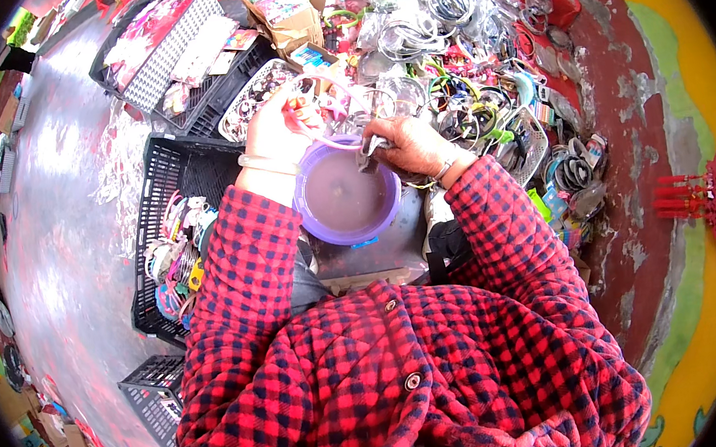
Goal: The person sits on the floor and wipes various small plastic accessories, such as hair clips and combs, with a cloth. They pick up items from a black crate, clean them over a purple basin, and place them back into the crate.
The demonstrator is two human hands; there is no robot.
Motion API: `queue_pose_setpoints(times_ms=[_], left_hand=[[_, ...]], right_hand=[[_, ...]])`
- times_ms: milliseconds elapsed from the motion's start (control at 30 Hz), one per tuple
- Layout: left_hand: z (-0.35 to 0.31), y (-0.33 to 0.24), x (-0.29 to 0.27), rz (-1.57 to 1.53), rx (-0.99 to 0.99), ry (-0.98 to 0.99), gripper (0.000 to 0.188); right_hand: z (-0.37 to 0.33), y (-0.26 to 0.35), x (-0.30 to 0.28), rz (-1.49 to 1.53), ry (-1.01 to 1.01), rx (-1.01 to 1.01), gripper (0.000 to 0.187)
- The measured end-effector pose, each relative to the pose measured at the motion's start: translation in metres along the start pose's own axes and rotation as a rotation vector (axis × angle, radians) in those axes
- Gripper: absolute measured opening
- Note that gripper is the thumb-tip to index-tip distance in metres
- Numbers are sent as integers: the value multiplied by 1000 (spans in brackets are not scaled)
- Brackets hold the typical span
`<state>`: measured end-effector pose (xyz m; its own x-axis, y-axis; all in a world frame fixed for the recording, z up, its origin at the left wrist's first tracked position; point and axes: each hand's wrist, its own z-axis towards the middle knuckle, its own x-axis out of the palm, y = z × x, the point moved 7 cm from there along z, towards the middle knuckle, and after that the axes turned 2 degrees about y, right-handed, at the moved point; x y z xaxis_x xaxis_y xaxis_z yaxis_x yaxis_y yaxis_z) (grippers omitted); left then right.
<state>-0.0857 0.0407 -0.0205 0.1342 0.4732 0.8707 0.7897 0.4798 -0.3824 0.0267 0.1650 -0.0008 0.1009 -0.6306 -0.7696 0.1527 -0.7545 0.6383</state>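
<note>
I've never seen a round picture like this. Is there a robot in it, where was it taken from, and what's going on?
No robot here, just a person in checked sleeves working bare-handed. The single view comes from a wide fisheye camera worn on the head, looking down, so straight edges bend. The left hand holds a pale pink band, apparently a headband; the right hand grips a grey cloth at its lower end. Below is a purple basin of cloudy liquid. Around lie a heap of bands, many bagged, and a black crate holding colourful ones.

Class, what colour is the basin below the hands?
The basin is purple, clearest in the head view.
</note>
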Motion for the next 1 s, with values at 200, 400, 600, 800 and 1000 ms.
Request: queue_pose_setpoints(times_ms=[200,400,600,800,1000], left_hand=[[-19,-18,26,58,144,86,25],[-33,-13,55,362,206,372,32],[-36,8,61,794,178,323,29],[-21,29,53,929,215,341,31],[-22,62,61,1115,317,402,28]], right_hand=[[-14,-56,5,-253,48,276,20],[-25,-57,-41,998,-390,435,26],[-35,-58,-68,1309,-658,302,23],[-29,-10,-74,1230,-593,177,28],[-19,7,-63,654,-660,86,25]])
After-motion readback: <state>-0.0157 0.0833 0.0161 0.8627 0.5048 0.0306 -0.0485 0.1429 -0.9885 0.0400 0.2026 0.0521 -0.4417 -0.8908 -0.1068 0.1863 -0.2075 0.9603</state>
